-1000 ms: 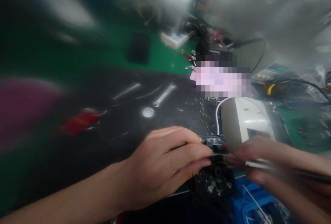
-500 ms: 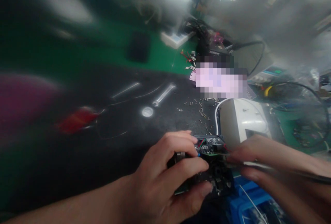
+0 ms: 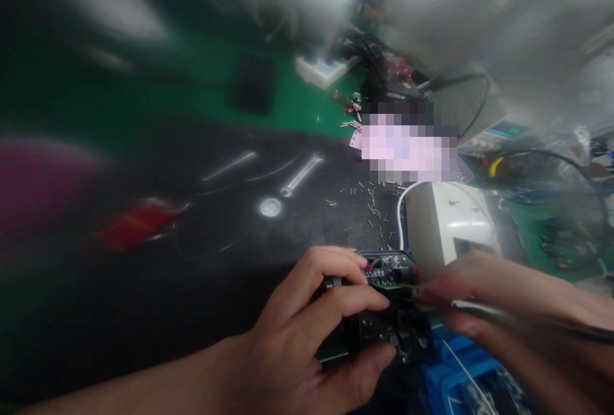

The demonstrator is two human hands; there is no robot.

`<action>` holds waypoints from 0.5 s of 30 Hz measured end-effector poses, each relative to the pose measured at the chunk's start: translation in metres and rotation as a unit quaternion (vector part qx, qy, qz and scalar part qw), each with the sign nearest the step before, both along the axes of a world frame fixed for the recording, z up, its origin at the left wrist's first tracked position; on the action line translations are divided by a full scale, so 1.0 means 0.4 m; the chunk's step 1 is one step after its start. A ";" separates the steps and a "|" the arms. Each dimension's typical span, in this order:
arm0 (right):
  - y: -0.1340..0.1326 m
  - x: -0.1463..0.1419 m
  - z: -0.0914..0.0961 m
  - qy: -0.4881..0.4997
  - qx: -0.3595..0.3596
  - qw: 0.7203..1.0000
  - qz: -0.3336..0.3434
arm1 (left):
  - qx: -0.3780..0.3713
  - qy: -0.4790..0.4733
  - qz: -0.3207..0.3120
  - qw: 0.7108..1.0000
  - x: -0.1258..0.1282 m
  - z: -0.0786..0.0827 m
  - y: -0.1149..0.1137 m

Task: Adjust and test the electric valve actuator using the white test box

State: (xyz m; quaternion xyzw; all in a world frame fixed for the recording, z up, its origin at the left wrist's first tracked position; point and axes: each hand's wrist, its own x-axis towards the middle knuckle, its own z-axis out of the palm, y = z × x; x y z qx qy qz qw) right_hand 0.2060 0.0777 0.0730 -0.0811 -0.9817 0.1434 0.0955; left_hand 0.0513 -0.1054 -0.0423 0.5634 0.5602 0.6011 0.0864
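Lower centre: L hand (image 3: 307, 344) clamps black PCB module (image 3: 400, 328), R hand (image 3: 472, 287) pinches thin tool (image 3: 566, 332), tip at module's top edge; firm brace + light touch seem best.

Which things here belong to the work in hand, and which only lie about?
In hand: left hand, right hand, board, thin tool.
Lying about: wrench, disc, pins, red item, white box.

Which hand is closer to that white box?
Right. The right hand, pinching a slim tool, sits just before the white box; the left hand grips the black module further left.
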 end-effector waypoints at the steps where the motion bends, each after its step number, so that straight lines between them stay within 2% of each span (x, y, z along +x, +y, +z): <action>1: 0.000 0.000 -0.001 0.002 -0.004 1.000 0.000 | -0.004 -0.004 0.001 1.000 0.001 0.002 0.000; 6: 0.003 0.009 -0.003 -0.002 -0.037 0.999 -0.001 | -0.007 -0.025 -0.003 1.000 0.001 0.006 0.000; 15: 0.006 0.026 -0.008 -0.002 -0.012 1.000 0.000 | -0.022 -0.029 -0.008 0.999 0.001 0.001 0.000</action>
